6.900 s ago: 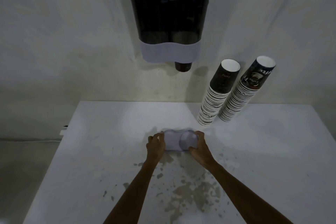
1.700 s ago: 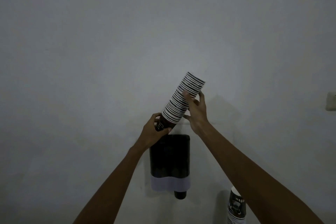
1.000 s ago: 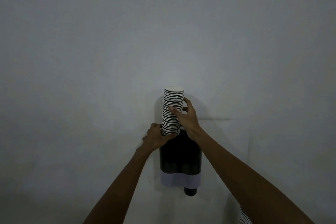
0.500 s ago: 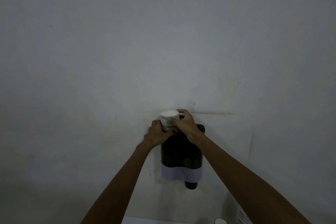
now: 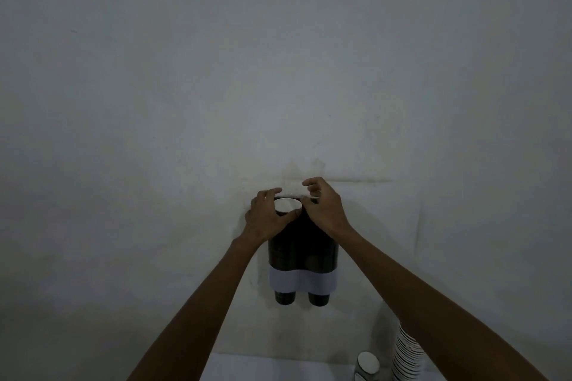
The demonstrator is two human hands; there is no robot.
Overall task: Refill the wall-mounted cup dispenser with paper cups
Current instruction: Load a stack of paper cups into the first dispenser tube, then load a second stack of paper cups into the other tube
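Observation:
The dark wall-mounted cup dispenser [image 5: 301,254] has two tubes and a white band across its lower part. A cup bottom pokes out under each tube, on the left [image 5: 284,298] and on the right [image 5: 318,298]. The stack of paper cups [image 5: 288,205] sits down inside the left tube, with only its white top rim showing. My left hand [image 5: 264,219] curls around that rim at the tube's top. My right hand [image 5: 325,209] hovers over the top of the right tube, fingers spread and holding nothing.
At the bottom edge lies the white table [image 5: 272,370]. A leaning stack of spare cups [image 5: 405,356] and a second stack's white top [image 5: 367,363] show at the lower right, partly behind my right forearm. The wall around the dispenser is bare.
The cup stack has slid from above the dispenser down into the left tube, and a cup bottom now shows under it. My right hand has come off the stack and opened.

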